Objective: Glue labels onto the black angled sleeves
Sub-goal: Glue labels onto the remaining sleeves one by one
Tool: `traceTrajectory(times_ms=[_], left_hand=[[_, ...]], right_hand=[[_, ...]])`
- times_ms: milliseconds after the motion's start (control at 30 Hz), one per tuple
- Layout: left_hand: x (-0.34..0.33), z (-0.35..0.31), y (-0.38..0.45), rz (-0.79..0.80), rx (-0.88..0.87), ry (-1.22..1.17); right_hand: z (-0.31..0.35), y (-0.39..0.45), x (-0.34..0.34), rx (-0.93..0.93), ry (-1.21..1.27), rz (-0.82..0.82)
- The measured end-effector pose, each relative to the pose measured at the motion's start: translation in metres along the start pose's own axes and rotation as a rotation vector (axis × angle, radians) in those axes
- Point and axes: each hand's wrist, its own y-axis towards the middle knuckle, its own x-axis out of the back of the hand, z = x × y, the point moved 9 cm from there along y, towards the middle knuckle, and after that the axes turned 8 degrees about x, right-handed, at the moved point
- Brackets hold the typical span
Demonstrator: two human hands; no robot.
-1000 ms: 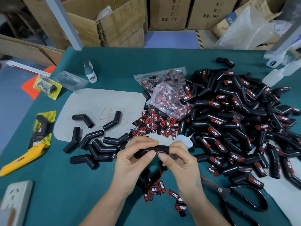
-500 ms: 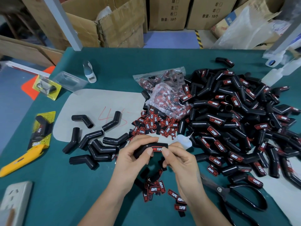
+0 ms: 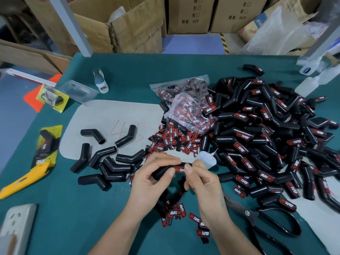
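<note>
Sleeve [image 3: 162, 171] sits between my two hands, held above the mat in front of the label heap [image 3: 174, 139]. My left hand [image 3: 152, 179] wraps its bare end; my right hand [image 3: 200, 179] pinches the other end, thumb beside the red label [image 3: 180, 169]. I judge the label needs firm, even thumb pressure, edges flat and square to the sleeve, before it joins the finished pile [image 3: 272, 137].

I see the left hand [image 3: 152, 178] and right hand [image 3: 201, 181] both gripping one sleeve [image 3: 161, 171] above the table [image 3: 73, 208], thumbs flanking its label [image 3: 180, 169]. Labelled sleeves [image 3: 266, 137] are heaped at right, bare sleeves [image 3: 108, 159] at left, scissors [image 3: 266, 219] near the right wrist.
</note>
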Motion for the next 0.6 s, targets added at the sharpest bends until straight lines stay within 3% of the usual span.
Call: traceTrajectory(times_ms=[300, 467, 600], left_hand=[[0.002, -0.007, -0.001, -0.091, -0.155, 0.248], [0.008, 0.000, 0.004, -0.077, -0.046, 0.132], [0.006, 0.003, 0.008, 0.031, 0.035, 0.106]], right_hand=[[-0.019, -0.004, -0.005, -0.208, 0.218, 0.024], [-0.018, -0.006, -0.009, -0.215, 0.179, 0.096], [-0.019, -0.006, -0.010, -0.234, 0.198, 0.120]])
